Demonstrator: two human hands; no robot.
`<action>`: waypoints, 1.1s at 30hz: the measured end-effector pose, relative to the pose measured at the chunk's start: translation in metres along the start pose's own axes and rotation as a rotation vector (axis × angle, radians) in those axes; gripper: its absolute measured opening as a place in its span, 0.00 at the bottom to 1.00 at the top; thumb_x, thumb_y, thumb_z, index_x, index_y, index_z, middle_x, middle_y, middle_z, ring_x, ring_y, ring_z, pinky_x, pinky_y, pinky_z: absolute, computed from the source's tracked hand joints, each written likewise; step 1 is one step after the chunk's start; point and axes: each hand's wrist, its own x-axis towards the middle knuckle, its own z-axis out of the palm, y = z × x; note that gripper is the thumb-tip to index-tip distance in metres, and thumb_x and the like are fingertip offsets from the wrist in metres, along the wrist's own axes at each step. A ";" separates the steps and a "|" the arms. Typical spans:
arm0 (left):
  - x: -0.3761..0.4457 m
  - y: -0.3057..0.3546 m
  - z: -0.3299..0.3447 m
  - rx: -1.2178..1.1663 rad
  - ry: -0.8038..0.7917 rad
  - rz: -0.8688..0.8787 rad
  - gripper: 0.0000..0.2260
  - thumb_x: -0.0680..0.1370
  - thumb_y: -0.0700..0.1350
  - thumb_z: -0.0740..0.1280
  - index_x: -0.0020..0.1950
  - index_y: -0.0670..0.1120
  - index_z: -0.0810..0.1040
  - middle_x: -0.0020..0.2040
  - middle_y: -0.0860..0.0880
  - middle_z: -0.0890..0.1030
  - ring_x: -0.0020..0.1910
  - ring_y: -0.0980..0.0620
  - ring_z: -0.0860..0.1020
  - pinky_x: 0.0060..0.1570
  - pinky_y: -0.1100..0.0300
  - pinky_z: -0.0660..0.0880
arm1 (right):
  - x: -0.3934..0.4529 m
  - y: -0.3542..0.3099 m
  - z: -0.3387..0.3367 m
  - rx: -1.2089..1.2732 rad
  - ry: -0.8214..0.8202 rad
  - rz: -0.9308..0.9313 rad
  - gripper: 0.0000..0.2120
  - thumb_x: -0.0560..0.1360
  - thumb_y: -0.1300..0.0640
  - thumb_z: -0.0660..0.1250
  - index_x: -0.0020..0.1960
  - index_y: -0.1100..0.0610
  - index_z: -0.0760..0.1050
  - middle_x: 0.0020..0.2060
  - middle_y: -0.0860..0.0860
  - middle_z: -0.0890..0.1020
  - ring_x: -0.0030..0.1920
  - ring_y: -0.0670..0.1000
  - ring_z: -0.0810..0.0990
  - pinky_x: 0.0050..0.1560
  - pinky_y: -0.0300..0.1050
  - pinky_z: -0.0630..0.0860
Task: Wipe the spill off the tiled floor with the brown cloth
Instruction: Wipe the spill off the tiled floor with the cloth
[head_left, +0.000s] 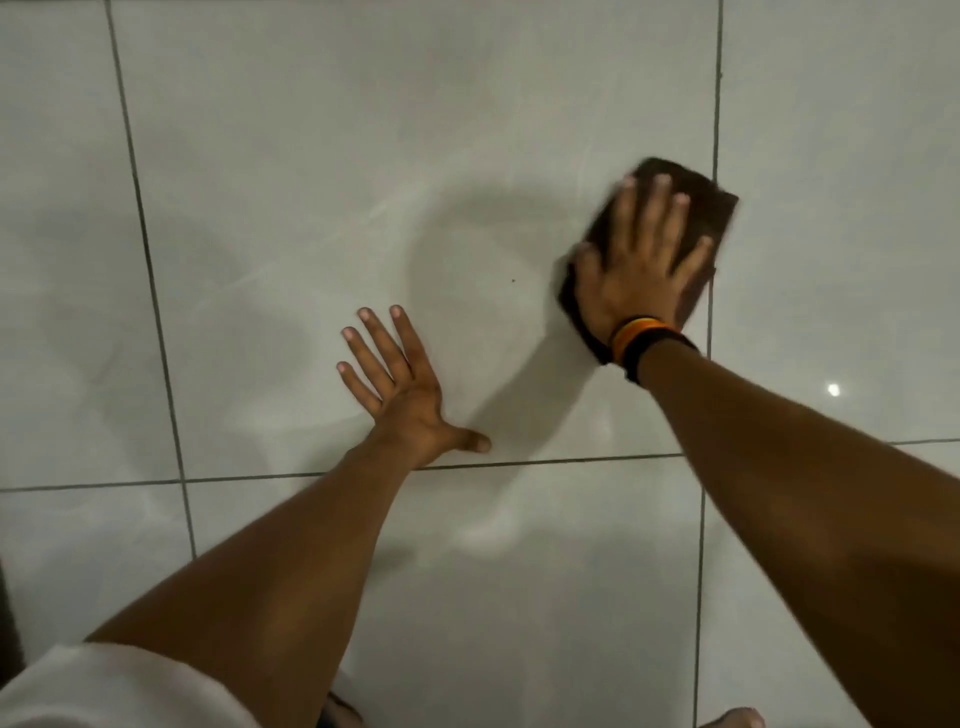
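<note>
Head view: looking straight down at both hands working on a pale tiled floor (322, 156).
Brown cloth: the folded brown cloth (711, 213) is lying flat on the floor at the right edge of the big tile, its far corner crossing the dark grout line (717, 104); its long axis is running from near-left to far-right.
Right hand: the right hand (636, 270) is pressing down on the cloth with palm flat and fingers spread wide, pinning it rather than gripping it; a striped wristband (644, 338) is sitting at the wrist.
Spill: no clear puddle is showing; faint wet streaks (291, 270) are glinting to the left of the cloth, though part of that sheen may be reflection.
Key relation: the streaked patch is lying leftward of the cloth, so the next stroke is probably needing a sweep left, across the cloth's long axis; the right hand is already on it.
Left hand: the left hand (400, 384) is resting open and empty on the tile, fingers splayed, well apart from the cloth, seemingly bracing the person.
</note>
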 end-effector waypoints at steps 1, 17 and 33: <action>0.001 -0.001 0.000 -0.003 0.004 0.003 0.84 0.52 0.68 0.84 0.78 0.44 0.19 0.70 0.39 0.12 0.69 0.35 0.14 0.64 0.39 0.16 | -0.006 -0.022 0.006 -0.023 0.001 -0.094 0.37 0.77 0.40 0.52 0.83 0.50 0.46 0.83 0.55 0.48 0.82 0.60 0.46 0.76 0.74 0.45; -0.002 -0.002 0.000 -0.001 0.032 0.010 0.84 0.53 0.69 0.84 0.79 0.44 0.20 0.76 0.35 0.17 0.76 0.31 0.19 0.71 0.33 0.23 | -0.018 -0.037 0.005 0.055 -0.065 -0.093 0.32 0.82 0.41 0.48 0.83 0.49 0.45 0.83 0.54 0.46 0.82 0.59 0.43 0.76 0.73 0.42; 0.012 -0.011 0.012 0.018 0.087 0.035 0.83 0.53 0.70 0.83 0.78 0.43 0.19 0.76 0.33 0.18 0.76 0.28 0.20 0.73 0.29 0.26 | 0.016 -0.111 0.007 0.003 0.002 -0.223 0.30 0.81 0.44 0.48 0.83 0.47 0.48 0.83 0.52 0.49 0.83 0.57 0.47 0.77 0.70 0.44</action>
